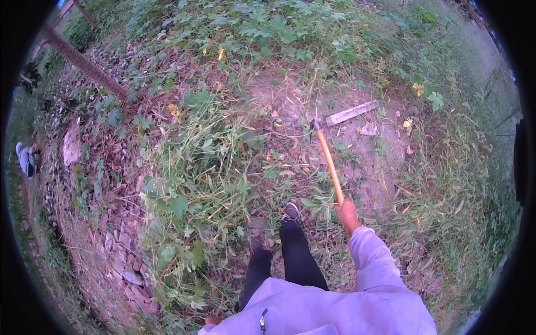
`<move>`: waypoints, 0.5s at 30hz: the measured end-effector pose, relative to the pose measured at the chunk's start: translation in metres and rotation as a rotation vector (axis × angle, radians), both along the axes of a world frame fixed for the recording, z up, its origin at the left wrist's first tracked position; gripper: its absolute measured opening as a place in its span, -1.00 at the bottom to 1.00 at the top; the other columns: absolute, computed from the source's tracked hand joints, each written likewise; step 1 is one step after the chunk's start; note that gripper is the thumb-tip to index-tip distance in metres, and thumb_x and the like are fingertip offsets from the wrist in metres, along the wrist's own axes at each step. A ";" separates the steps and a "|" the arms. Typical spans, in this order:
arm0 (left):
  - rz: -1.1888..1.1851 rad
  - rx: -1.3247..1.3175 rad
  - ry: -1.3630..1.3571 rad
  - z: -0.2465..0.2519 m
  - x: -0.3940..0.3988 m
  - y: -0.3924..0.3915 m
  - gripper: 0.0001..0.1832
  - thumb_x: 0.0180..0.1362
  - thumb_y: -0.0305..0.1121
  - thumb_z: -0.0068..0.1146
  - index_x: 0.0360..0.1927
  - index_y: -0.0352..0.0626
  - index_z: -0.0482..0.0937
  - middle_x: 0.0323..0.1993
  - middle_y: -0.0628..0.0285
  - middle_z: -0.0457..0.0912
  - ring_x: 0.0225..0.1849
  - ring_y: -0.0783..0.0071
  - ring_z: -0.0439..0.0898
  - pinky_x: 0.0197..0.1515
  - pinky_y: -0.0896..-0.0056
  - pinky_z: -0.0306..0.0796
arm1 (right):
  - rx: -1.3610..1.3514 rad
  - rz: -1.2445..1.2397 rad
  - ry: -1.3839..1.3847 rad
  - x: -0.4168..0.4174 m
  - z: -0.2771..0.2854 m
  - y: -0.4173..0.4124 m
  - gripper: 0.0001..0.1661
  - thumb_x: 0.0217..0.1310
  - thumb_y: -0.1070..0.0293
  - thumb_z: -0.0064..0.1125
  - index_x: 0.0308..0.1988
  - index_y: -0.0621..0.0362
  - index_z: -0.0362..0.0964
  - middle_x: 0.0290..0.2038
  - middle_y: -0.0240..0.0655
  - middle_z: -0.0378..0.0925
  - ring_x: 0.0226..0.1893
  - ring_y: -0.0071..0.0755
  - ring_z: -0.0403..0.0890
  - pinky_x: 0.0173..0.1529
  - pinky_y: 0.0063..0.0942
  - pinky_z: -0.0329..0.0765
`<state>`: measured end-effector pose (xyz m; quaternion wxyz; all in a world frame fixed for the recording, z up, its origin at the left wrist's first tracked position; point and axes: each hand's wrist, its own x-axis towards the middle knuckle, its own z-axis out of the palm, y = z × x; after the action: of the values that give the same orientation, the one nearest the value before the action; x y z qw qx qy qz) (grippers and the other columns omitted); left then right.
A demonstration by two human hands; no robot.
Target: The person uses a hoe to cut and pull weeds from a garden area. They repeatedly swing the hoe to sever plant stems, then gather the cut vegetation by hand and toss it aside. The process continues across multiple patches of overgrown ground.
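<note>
My right hand [347, 212] is closed around the end of a long orange-brown wooden handle. This hand tool [329, 158] reaches forward from my hand, and its small dark metal head rests low over bare soil, close to the near end of a pale flat strip [351, 113]. The exact kind of blade cannot be told. Only a small part of my left hand [213, 320] shows at the bottom edge, beside my light purple top; its fingers are hidden. A heap of cut or pulled grass and leafy weeds [205, 167] lies ahead of my feet on the left.
A slender tree trunk [83, 63] rises at the upper left. Broken bricks and stones [130, 268] lie at the lower left, with a larger flat stone [72, 142] farther up. Another person [26, 159] is at the far left edge. Leafy plants [276, 29] grow ahead.
</note>
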<state>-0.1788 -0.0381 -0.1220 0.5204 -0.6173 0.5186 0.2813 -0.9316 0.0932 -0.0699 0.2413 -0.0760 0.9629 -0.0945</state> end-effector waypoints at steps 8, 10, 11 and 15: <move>0.077 -0.235 0.770 0.035 -0.196 -0.144 -0.53 -0.05 -0.25 0.10 -0.07 -0.30 0.43 -0.18 -0.02 0.53 -0.13 0.21 0.51 -0.07 0.36 0.35 | 0.550 -0.492 -0.358 0.304 0.101 0.331 -0.71 -0.22 0.40 0.16 -0.36 0.29 0.45 -0.35 -0.03 0.51 -0.29 -0.05 0.55 -0.21 -0.24 0.49; 0.153 -0.283 0.934 0.027 -0.215 -0.172 -0.58 -0.02 -0.30 0.06 -0.08 -0.32 0.42 -0.18 -0.02 0.53 -0.14 0.22 0.52 -0.06 0.37 0.34 | 0.576 -0.642 -0.333 0.354 0.101 0.350 -0.67 -0.26 0.40 0.19 -0.35 0.31 0.45 -0.36 -0.04 0.51 -0.29 -0.06 0.55 -0.21 -0.25 0.49; 0.114 -0.302 0.984 0.025 -0.225 -0.183 -0.59 -0.01 -0.33 0.05 -0.08 -0.34 0.42 -0.18 -0.02 0.53 -0.13 0.24 0.51 -0.06 0.37 0.34 | 0.584 -0.685 -0.314 0.368 0.108 0.339 -0.66 -0.27 0.40 0.21 -0.35 0.31 0.45 -0.36 -0.03 0.51 -0.29 -0.06 0.55 -0.22 -0.25 0.49; 0.008 -0.219 0.983 0.032 -0.243 -0.195 -0.59 0.00 -0.36 0.05 -0.06 -0.36 0.40 -0.15 -0.01 0.51 -0.10 0.27 0.50 -0.03 0.39 0.33 | 0.374 -0.720 -0.176 0.364 0.102 0.311 -0.60 -0.24 0.33 0.24 -0.32 0.32 0.40 -0.38 0.02 0.50 -0.32 0.03 0.54 -0.25 -0.23 0.48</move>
<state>-0.4222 -0.2330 -0.0896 0.1458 -0.4648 0.7265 0.4846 -0.5675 0.4040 0.0320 0.2837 0.3193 0.9042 -0.0024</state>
